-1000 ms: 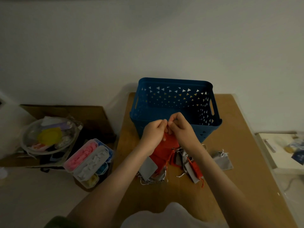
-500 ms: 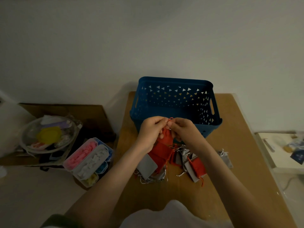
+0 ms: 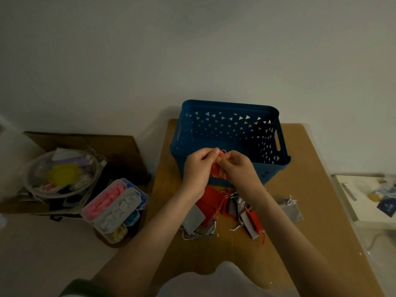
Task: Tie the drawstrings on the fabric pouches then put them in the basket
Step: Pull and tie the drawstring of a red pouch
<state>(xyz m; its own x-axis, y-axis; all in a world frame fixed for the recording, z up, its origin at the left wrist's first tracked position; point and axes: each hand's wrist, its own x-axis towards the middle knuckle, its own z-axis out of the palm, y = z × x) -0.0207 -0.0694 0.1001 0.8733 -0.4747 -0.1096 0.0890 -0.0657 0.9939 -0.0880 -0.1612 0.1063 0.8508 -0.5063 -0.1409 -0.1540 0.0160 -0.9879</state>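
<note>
Head: red pouch (image 3: 217,171) hangs vertical, drawstring (image 3: 222,152) up.

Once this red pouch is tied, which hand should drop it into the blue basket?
Probably the right hand: it sits nearer the basket opening, level with the near rim. The left hand also pinches the red pouch drawstring but sits toward the basket's left corner.

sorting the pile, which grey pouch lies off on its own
The grey pouch at the right of the table, past the right forearm. The other grey ones sit tangled with red pouches in the heap.
</note>
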